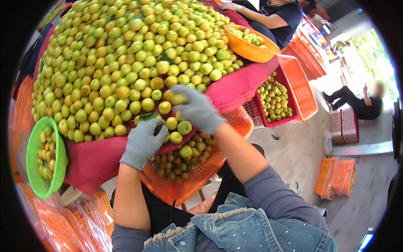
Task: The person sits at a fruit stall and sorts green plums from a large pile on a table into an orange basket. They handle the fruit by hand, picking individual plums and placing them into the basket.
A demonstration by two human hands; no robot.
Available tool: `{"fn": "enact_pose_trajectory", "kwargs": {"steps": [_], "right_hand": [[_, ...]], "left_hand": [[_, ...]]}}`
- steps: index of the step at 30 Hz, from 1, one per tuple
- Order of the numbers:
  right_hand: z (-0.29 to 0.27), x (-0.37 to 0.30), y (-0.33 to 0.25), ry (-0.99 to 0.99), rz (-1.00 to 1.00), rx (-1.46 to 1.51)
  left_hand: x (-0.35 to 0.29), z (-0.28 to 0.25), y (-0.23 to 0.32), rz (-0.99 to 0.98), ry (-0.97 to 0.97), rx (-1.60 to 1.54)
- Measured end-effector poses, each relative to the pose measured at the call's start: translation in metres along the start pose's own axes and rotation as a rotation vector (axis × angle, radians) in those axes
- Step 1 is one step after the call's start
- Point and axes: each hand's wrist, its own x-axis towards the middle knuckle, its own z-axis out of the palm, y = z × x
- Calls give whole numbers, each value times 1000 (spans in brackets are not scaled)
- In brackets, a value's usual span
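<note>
A large heap of small round green-yellow fruit point(121, 63) lies on a dark pink cloth point(94, 161) before me. Both my hands wear grey gloves and work at the heap's near edge. My right hand point(197, 108) has its fingers and thumb closed around one yellowish-green fruit point(179, 99). To its left, my left hand point(144, 142) is curled, thumb bent toward the fingers, next to a green leaf point(149, 116); what it holds, if anything, is hidden. Below both hands, an orange basket point(178, 197) between my knees contains smaller, browner fruit point(178, 168).
A green bowl point(61, 164) with fruit sits at left. An orange bowl point(252, 50) of fruit stands at the far right edge, near another person's arm point(268, 21). Beyond are a red crate point(296, 110) of fruit and orange crates point(331, 174). Another person sits farther right.
</note>
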Motion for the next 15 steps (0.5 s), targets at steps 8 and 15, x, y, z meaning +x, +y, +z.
{"fn": "enact_pose_trajectory", "kwargs": {"steps": [8, 15], "right_hand": [[-190, -66, 128, 821, 401, 1329], [-72, 4, 37, 125, -21, -529]], "left_hand": [[-2, -28, -20, -200, 574, 58], [-9, -55, -35, -591, 377, 462]]}}
